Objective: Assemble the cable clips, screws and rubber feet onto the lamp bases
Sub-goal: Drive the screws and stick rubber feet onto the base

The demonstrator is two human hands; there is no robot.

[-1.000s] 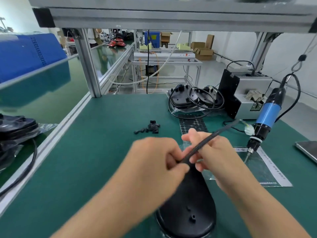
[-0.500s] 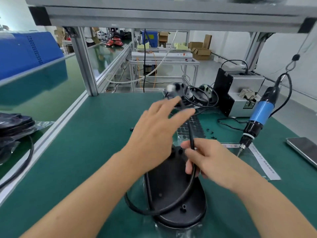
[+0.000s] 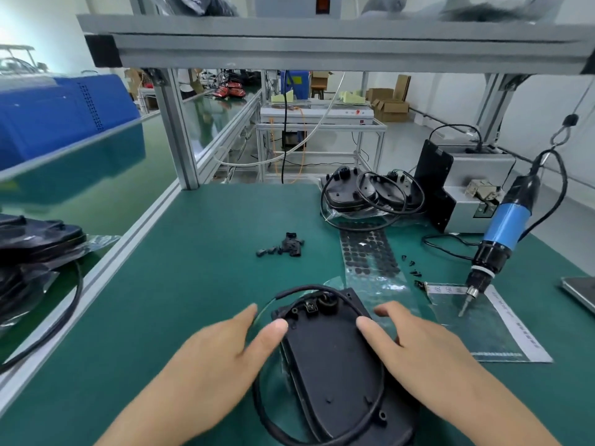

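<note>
I see both hands low over the green surface (image 3: 199,239), palms down, fingers straight and spread, holding nothing. The left hand (image 3: 222,346) lies beside the left edge of the black lamp base (image 3: 331,358); the right hand (image 3: 421,342) lies at its right edge. The base is flat between them, with its black cable (image 3: 267,416) looped around it. The cable clips (image 3: 289,246) lie well apart, further back.

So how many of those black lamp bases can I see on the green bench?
3, I think: one lamp base between the hands, two stacked bases at the back by the grey machine. The bagged pile at the far left may hide more.
</note>
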